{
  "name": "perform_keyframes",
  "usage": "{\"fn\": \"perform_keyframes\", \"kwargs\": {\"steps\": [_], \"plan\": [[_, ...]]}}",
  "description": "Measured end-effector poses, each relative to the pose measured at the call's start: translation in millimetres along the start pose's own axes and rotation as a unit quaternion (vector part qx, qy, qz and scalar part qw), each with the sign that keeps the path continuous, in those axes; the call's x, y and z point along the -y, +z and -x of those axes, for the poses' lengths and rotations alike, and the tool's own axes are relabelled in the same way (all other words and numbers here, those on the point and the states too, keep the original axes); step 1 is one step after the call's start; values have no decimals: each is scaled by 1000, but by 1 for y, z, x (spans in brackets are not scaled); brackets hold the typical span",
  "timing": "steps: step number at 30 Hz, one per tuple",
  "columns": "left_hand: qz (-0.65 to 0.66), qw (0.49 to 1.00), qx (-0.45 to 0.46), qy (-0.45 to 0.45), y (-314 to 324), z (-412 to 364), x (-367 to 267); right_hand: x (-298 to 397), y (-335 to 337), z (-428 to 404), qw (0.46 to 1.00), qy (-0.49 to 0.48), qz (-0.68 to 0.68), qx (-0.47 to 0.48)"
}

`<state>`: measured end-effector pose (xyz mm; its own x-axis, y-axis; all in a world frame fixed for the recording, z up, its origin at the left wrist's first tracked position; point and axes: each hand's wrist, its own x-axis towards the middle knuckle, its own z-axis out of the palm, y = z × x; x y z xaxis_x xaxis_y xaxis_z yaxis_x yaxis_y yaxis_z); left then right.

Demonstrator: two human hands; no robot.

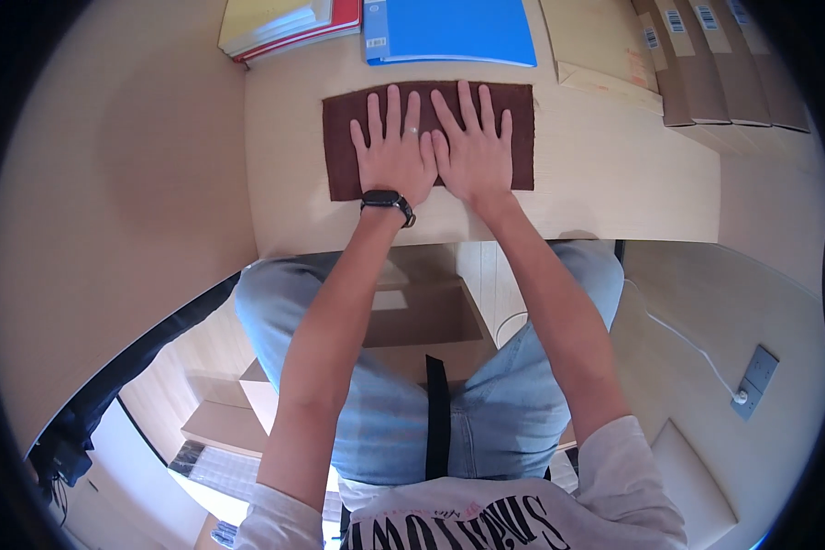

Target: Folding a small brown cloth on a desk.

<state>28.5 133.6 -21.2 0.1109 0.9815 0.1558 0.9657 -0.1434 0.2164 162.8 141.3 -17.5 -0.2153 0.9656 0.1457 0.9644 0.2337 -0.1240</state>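
Observation:
A dark brown rectangular cloth (pixel 522 158) lies flat on the light wooden desk (pixel 612 179). My left hand (pixel 394 155) rests palm down on its left half, fingers spread, with a ring on one finger and a black watch (pixel 383 199) at the wrist. On the right half my right hand (pixel 478 148) also lies palm down with the fingers apart. The two thumbs are side by side near the cloth's middle. Neither hand grips anything. Parts of the cloth under the palms are hidden.
Behind the cloth lie a blue folder (pixel 447 31) and a stack of notebooks (pixel 292 34). A brown paper envelope (pixel 598 48) and several cardboard file boxes (pixel 715 89) are at the right. Below the desk is an open cardboard box (pixel 426 316) between my legs.

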Motion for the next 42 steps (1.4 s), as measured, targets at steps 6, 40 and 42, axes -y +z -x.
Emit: {"fn": "perform_keyframes", "kwargs": {"steps": [6,40,42], "plan": [[-7,1000,-12,-5,5,-13,4,-2,7,-16,1000,-3,-3,-11],[-5,1000,16,8,-3,-14,2,2,-8,-11,999,18,-13,37],[-5,1000,22,5,-4,-19,1,0,-4,-17,1000,15,-6,14]]}}
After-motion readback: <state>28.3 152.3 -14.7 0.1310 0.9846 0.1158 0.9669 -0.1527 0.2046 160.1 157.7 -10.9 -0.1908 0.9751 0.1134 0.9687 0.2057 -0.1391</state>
